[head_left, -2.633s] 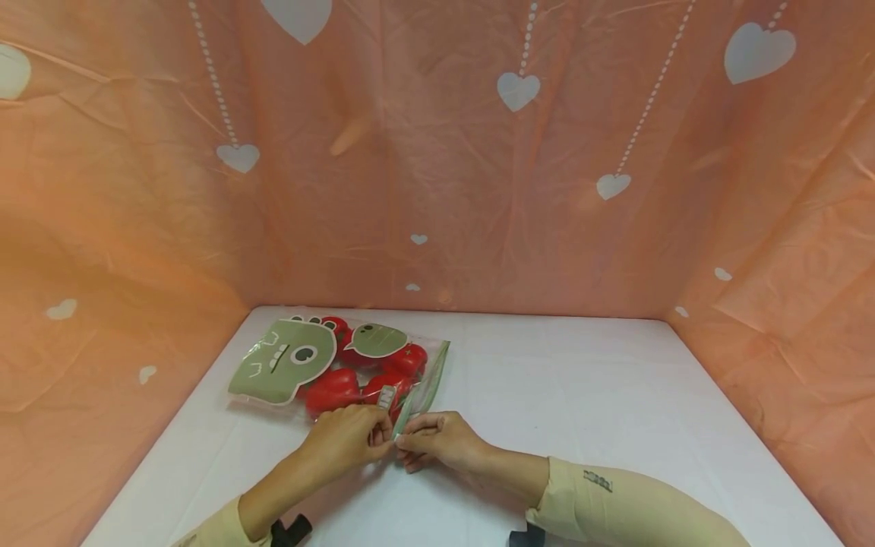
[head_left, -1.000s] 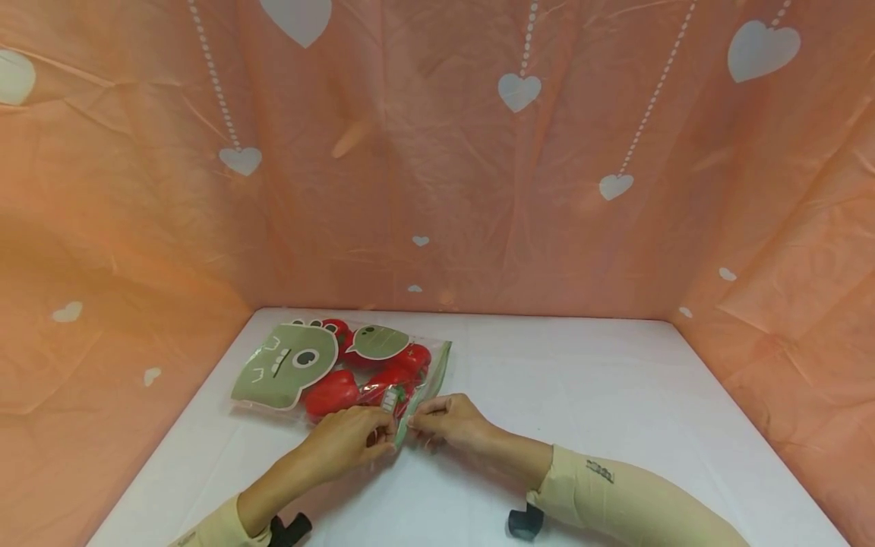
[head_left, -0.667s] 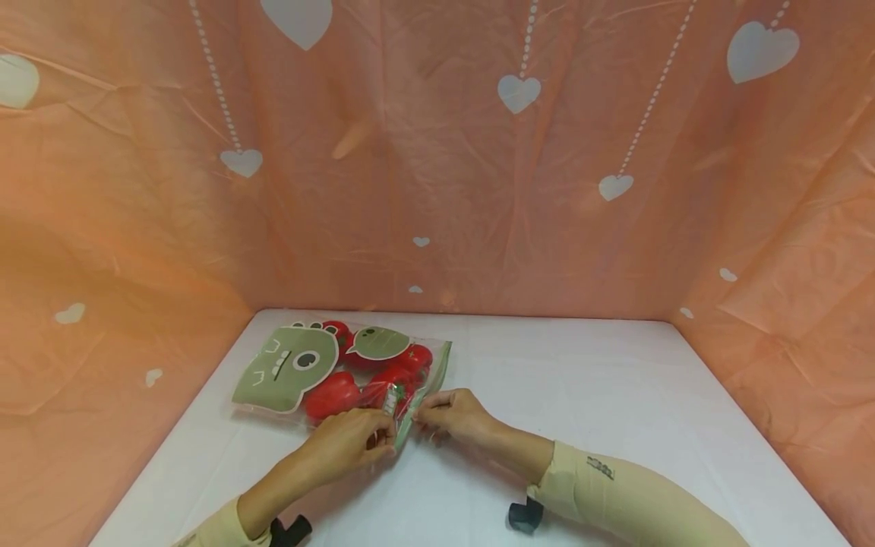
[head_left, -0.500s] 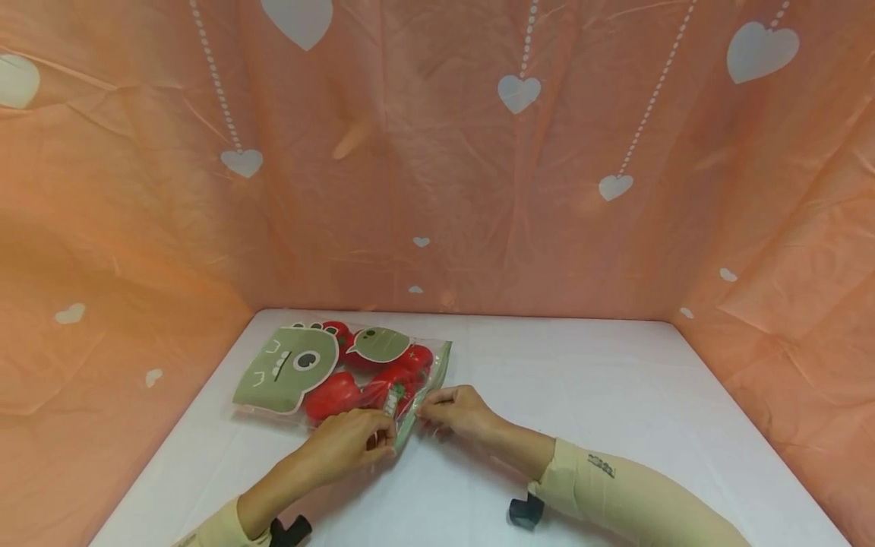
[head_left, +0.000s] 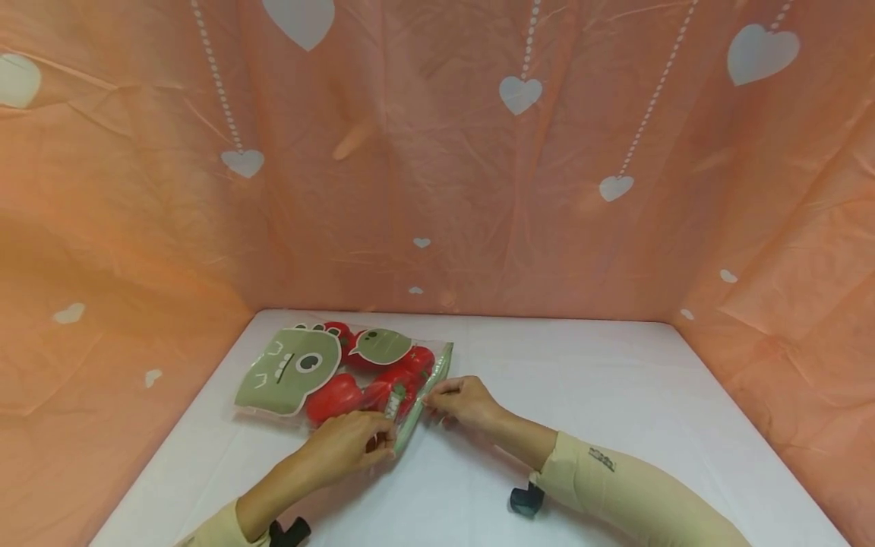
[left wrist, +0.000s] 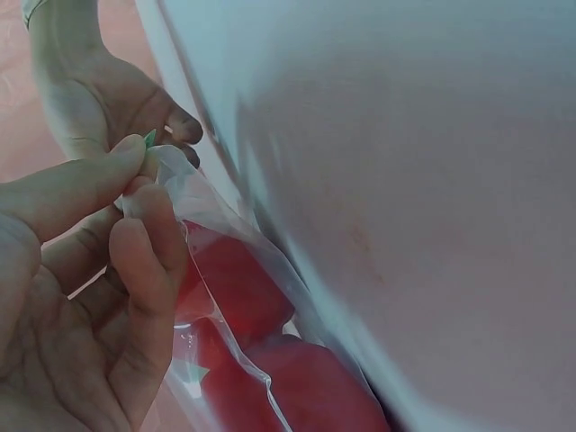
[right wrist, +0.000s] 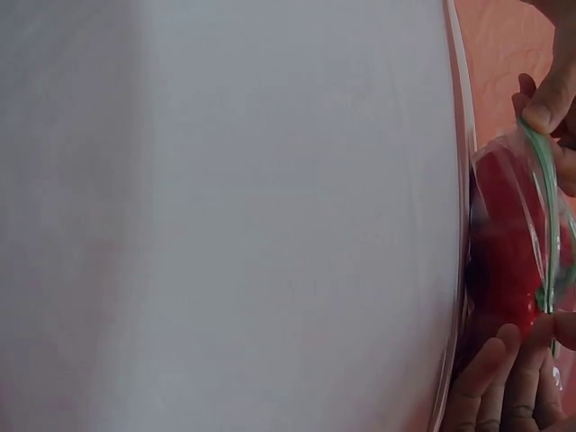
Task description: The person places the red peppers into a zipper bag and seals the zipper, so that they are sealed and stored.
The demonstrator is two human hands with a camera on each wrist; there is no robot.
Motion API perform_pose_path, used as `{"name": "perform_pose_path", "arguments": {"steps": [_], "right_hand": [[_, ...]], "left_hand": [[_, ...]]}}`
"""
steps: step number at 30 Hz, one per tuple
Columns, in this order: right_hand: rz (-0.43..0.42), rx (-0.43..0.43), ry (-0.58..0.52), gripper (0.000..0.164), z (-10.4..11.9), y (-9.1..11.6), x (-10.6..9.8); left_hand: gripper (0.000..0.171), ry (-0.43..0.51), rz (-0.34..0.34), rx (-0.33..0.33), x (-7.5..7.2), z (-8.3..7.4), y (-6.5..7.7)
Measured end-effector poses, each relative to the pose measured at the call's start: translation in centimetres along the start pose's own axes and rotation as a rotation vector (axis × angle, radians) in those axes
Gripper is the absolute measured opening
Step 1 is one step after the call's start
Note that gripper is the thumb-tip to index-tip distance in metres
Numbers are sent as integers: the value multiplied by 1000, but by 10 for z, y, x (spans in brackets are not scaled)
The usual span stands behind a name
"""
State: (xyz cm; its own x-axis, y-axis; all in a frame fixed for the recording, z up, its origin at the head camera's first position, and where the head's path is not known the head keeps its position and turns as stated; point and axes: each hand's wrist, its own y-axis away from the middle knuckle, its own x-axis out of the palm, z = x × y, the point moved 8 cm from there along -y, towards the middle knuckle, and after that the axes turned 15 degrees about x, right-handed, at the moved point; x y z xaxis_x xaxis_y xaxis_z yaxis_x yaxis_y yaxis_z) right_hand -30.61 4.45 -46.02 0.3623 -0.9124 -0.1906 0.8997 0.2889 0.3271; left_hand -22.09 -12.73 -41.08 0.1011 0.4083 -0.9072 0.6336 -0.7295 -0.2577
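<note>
A clear zip bag (head_left: 364,374) with a green monster print lies at the back left of the table, its green-edged mouth toward the right. Inside are several red bell peppers (head_left: 335,399), partly hidden by the print. My left hand (head_left: 352,444) pinches the near corner of the bag's mouth; in the left wrist view, a green tip (left wrist: 149,139) pokes out by the thumb. Farther along the green edge (right wrist: 545,198), my right hand (head_left: 468,403) pinches the seal between thumb and forefinger. Whether a slider sits under those fingers is hidden.
The white table (head_left: 581,387) stretches to the right of the bag and in front of it. Orange curtains (head_left: 465,190) with white hearts enclose the back and both sides. Black wrist mounts (head_left: 526,500) hang below the sleeves.
My right hand has slid along the green edge, away from the near corner and toward the back right. The left hand keeps its pinch at the corner. The bag has barely shifted.
</note>
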Motion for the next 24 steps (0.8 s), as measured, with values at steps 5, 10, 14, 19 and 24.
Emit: {"name": "perform_pose_path", "arguments": {"steps": [5,10,14,19,24], "right_hand": [[-6,-11,5,19,1,-3,-4],[-21,-12,8,19,3,-8,-8],[-36,-10,10,18,5,-10,-11],[-59,-19,8,17,6,-12,-16],[-66,-58,3,17,11,-13,-20]], "left_hand": [[26,-10,1,4,1,1,0],[27,-3,5,4,1,0,0],[27,7,-1,17,2,1,1],[27,-8,-40,81,7,6,3],[25,10,-28,61,6,4,3]]}}
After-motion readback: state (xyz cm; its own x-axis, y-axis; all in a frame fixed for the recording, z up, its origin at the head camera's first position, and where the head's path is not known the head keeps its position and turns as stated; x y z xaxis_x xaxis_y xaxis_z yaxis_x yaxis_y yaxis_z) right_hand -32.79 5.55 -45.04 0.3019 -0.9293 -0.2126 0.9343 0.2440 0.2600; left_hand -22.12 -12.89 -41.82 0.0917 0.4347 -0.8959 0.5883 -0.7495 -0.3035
